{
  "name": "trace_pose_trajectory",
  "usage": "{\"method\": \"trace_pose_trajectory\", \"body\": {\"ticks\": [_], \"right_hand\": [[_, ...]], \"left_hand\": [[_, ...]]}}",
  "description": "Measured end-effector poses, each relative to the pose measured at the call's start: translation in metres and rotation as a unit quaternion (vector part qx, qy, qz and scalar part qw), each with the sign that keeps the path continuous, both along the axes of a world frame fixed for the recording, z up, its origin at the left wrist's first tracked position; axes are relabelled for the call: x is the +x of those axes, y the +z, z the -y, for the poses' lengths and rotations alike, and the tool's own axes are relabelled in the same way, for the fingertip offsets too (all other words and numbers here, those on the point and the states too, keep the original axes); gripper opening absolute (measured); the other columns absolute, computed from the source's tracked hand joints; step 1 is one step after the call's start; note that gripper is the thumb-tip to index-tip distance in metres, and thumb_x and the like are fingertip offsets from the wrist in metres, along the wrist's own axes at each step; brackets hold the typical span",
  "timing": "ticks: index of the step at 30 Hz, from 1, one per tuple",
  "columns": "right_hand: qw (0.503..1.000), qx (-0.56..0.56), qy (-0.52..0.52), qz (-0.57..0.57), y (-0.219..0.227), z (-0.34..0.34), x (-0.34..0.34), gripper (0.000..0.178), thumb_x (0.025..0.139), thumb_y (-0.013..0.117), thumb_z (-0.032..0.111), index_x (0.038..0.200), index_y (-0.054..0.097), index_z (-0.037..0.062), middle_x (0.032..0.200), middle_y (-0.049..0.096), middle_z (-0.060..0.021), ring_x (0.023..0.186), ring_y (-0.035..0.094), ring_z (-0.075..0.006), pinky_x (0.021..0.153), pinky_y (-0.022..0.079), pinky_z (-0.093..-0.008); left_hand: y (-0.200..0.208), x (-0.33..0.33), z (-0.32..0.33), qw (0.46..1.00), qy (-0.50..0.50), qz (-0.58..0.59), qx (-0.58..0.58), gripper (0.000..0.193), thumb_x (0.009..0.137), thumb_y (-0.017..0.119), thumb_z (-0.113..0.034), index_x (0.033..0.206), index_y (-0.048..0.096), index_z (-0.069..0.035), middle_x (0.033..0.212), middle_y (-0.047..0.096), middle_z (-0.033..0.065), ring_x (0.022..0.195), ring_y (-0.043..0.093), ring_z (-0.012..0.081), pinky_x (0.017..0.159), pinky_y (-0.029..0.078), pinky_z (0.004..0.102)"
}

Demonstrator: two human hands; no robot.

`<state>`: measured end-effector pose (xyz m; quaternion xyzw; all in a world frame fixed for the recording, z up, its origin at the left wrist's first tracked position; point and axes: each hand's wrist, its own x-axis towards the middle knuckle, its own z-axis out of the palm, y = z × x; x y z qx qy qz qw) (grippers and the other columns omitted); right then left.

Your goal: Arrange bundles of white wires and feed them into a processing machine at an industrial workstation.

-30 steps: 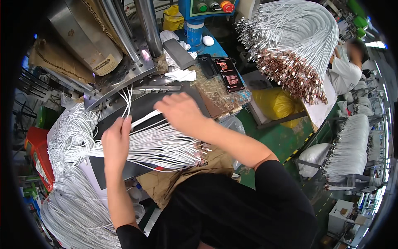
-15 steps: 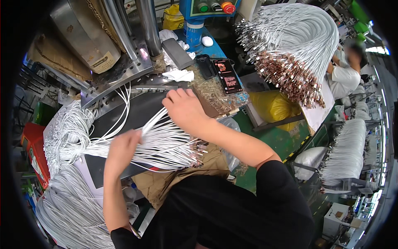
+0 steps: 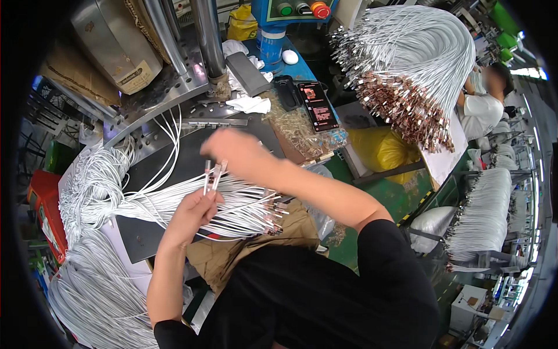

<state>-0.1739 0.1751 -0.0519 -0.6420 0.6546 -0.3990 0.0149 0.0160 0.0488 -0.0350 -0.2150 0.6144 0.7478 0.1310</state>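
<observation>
- The left hand (image 3: 195,215) is pinching a few white wires (image 3: 213,176) between its thumb and fingers, nearly closed, with the shiny ends sticking up out of the grip.
- The right hand (image 3: 241,157) is hovering just above and to the right of the grip, with its fingers bending; it is looking blurry, so I cannot tell if it is holding anything.
- Just right of the grip, a bunch of white wires (image 3: 250,203) is lying with its coppery ends pointing right.
- Under the bunch and left of the grip, a black board (image 3: 148,235) is showing.
- Farther left, a tangled wire pile (image 3: 96,198) is sitting, and below it a big wire bundle (image 3: 96,291) is hanging in a curve.
- Above and right of the grip, a phone (image 3: 318,106) is lying beside a black case (image 3: 287,93), with a gray block (image 3: 248,74) nearby.
- Far to the upper right, a huge wire loop (image 3: 407,58) is resting, and a co-worker (image 3: 485,104) is sitting behind it.
</observation>
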Motion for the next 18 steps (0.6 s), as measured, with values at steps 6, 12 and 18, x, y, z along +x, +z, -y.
{"method": "trace_pose_trajectory", "body": {"ticks": [6, 12, 18], "right_hand": [[0.953, 0.003, 0.098, 0.288, -0.018, 0.025, 0.022, 0.032, 0.099, 0.06, 0.033, 0.11, 0.068, 0.004, 0.091, 0.071, -0.0129, 0.08, 0.068, -0.0318, 0.078, 0.053, -0.0358], [0.968, 0.138, -0.074, 0.196, -0.015, 0.003, -0.013, 0.028, 0.094, 0.062, 0.034, 0.105, 0.072, 0.0094, 0.101, 0.073, -0.0139, 0.085, 0.07, -0.0333, 0.073, 0.054, -0.0411], [0.987, 0.089, -0.112, -0.073, -0.019, 0.02, -0.01, 0.029, 0.089, 0.062, 0.024, 0.107, 0.071, 0.004, 0.089, 0.069, -0.0134, 0.079, 0.068, -0.0299, 0.072, 0.052, -0.0415]], "left_hand": [[-0.008, -0.02, -0.007, 0.999, 0.041, -0.01, -0.022, 0.028, 0.106, 0.049, -0.029, 0.101, 0.063, -0.005, 0.064, 0.045, -0.0064, 0.052, 0.034, 0.0041, 0.048, 0.025, 0.0204], [-0.013, -0.043, 0.02, 0.989, 0.126, -0.061, 0.049, 0.029, 0.106, 0.05, -0.029, 0.115, 0.061, -0.005, 0.067, 0.048, -0.0051, 0.053, 0.036, 0.0034, 0.046, 0.025, 0.0199], [-0.027, -0.069, 0.046, 0.962, 0.246, -0.069, 0.102, 0.033, 0.105, 0.051, -0.029, 0.125, 0.058, -0.004, 0.073, 0.053, -0.0032, 0.054, 0.041, 0.0036, 0.046, 0.03, 0.0189]]}}
